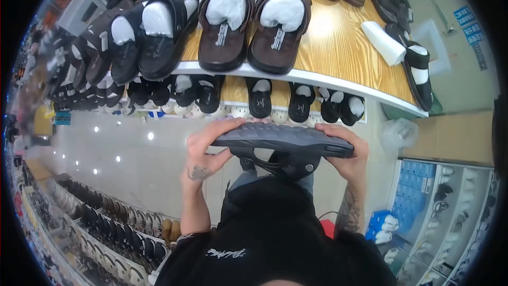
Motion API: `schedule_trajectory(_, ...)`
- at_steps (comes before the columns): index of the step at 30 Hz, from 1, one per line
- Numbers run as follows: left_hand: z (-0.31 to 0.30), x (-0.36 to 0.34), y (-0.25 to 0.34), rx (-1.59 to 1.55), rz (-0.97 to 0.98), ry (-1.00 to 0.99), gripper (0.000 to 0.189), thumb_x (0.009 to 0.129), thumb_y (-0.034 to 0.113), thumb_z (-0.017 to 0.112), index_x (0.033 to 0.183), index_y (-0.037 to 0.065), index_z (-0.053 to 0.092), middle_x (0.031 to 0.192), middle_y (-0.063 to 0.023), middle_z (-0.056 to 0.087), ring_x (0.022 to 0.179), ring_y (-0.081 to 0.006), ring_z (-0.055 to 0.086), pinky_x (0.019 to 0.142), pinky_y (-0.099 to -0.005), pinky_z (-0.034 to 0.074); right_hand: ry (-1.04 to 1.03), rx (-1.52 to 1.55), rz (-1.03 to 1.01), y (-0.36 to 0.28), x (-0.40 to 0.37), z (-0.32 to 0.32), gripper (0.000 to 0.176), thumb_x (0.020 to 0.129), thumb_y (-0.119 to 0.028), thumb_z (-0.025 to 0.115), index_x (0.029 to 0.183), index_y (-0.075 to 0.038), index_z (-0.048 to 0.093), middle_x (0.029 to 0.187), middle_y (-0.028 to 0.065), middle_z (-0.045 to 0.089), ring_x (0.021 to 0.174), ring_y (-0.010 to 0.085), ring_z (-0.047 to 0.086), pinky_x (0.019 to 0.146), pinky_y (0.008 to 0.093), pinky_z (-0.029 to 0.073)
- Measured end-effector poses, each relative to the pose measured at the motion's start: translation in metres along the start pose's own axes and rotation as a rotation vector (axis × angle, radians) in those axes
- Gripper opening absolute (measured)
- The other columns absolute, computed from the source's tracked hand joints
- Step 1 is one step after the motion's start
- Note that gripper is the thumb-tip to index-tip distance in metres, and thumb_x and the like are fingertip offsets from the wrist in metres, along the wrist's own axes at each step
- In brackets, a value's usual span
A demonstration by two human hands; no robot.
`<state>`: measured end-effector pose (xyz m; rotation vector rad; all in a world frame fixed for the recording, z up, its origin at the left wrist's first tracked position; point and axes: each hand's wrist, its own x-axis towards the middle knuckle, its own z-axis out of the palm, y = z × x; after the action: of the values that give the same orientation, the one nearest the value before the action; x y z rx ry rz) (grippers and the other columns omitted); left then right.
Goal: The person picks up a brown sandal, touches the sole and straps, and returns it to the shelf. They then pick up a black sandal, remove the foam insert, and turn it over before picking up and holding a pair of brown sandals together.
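A dark grey and black slide sandal is held sideways in front of my body, its sole facing the shelf and its strap toward me. My left hand grips one end, thumb underneath and fingers over the sole's edge. At the other end my right hand is wrapped round the sole. Just beyond, a pair of brown slides stuffed with white paper stands at the edge of the wooden shelf.
Black slides crowd the shelf's left part. A white paper roll lies beside a black sandal at right. Smaller black slides fill the lower shelf. Shoe racks stand lower left, blue boxes at right.
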<state>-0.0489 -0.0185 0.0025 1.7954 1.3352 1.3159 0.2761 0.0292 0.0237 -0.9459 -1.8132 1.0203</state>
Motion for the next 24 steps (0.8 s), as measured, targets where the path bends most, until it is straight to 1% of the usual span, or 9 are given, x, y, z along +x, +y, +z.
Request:
schedule_trajectory(2,-0.008,-0.001,-0.002,0.033,0.011,-0.037,0.046,0.067,-0.009,0.070,0.113,-0.002,0.070,0.112,-0.0152,0.074,0.104,-0.0300,0.072,0.087,-0.0349,0.058,-0.042,-0.064,-0.083,-0.005,0.006,0.012,0.044,0.068,0.004,0.081,0.110,0.002,0.069,0.115,0.0192,0.072,0.109,0.0312,0.070,0.094,0.0370,0.055)
schedule_trajectory(6,-0.016,-0.024,-0.029,0.138,0.013,0.061,0.047,0.068,-0.008,0.073,0.114,0.000,0.070,0.111,-0.0153,0.074,0.100,-0.0298,0.073,0.084,-0.0348,0.059,-0.040,-0.200,-0.109,-0.014,0.017,0.035,0.045,0.067,0.003,0.082,0.110,0.001,0.070,0.113,0.0180,0.073,0.107,0.0299,0.072,0.092,0.0358,0.056)
schedule_trajectory(11,-0.023,-0.029,-0.033,0.020,-0.020,0.114,0.046,0.071,-0.010,0.071,0.117,-0.001,0.068,0.112,-0.0149,0.073,0.101,-0.0268,0.072,0.086,-0.0335,0.057,-0.078,-0.125,-0.097,-0.013,0.020,0.044,0.046,0.067,0.007,0.081,0.111,0.001,0.070,0.114,0.0174,0.073,0.106,0.0283,0.072,0.091,0.0352,0.056)
schedule_trajectory(12,-0.026,-0.031,-0.037,-0.028,0.005,0.119,0.046,0.074,-0.012,0.070,0.119,-0.001,0.066,0.114,-0.0153,0.073,0.104,-0.0245,0.071,0.087,-0.0329,0.056,-0.060,-0.074,-0.034,-0.011,0.016,0.044,0.046,0.067,0.009,0.079,0.112,0.002,0.069,0.114,0.0173,0.073,0.106,0.0264,0.072,0.090,0.0345,0.057)
schedule_trajectory(14,-0.033,-0.034,-0.044,-0.185,-0.091,0.141,0.044,0.077,-0.013,0.069,0.120,-0.003,0.064,0.118,-0.0169,0.071,0.109,-0.0266,0.069,0.093,-0.0360,0.054,-0.051,-0.001,0.038,-0.008,0.005,0.047,0.047,0.068,0.012,0.078,0.112,0.003,0.068,0.114,0.0172,0.073,0.105,0.0245,0.072,0.089,0.0338,0.057)
schedule_trajectory(15,-0.029,-0.035,-0.046,-0.250,-0.156,0.267,0.039,0.078,-0.007,0.075,0.116,-0.003,0.067,0.104,-0.0163,0.074,0.095,-0.0218,0.073,0.084,-0.0311,0.056,-0.014,0.065,0.078,-0.006,0.001,0.048,0.047,0.068,0.013,0.076,0.114,0.004,0.068,0.115,0.0174,0.073,0.105,0.0229,0.071,0.088,0.0331,0.057)
schedule_trajectory(19,-0.033,-0.046,-0.054,0.108,-0.020,0.290,0.043,0.078,-0.004,0.078,0.119,-0.004,0.065,0.097,-0.0148,0.075,0.082,-0.0205,0.074,0.076,-0.0287,0.057,0.086,0.094,0.192,-0.005,-0.012,0.062,0.042,0.074,0.013,0.073,0.114,0.007,0.065,0.107,0.0136,0.073,0.099,0.0170,0.069,0.084,0.0290,0.056)
schedule_trajectory(23,-0.036,-0.049,-0.038,0.121,-0.063,0.318,0.043,0.079,-0.002,0.079,0.120,-0.004,0.065,0.099,-0.0136,0.075,0.084,-0.0193,0.073,0.076,-0.0282,0.057,0.100,0.036,0.244,-0.004,-0.008,0.069,0.040,0.079,0.005,0.076,0.116,0.006,0.062,0.101,0.0087,0.070,0.094,0.0134,0.066,0.084,0.0267,0.053)
schedule_trajectory(24,-0.037,-0.053,-0.037,-0.053,-0.138,0.318,0.043,0.080,-0.002,0.079,0.121,-0.005,0.064,0.103,-0.0135,0.074,0.089,-0.0185,0.072,0.079,-0.0280,0.057,0.088,0.040,0.239,0.000,-0.007,0.068,0.040,0.079,0.005,0.076,0.116,0.006,0.062,0.101,0.0087,0.070,0.094,0.0134,0.066,0.084,0.0267,0.053)
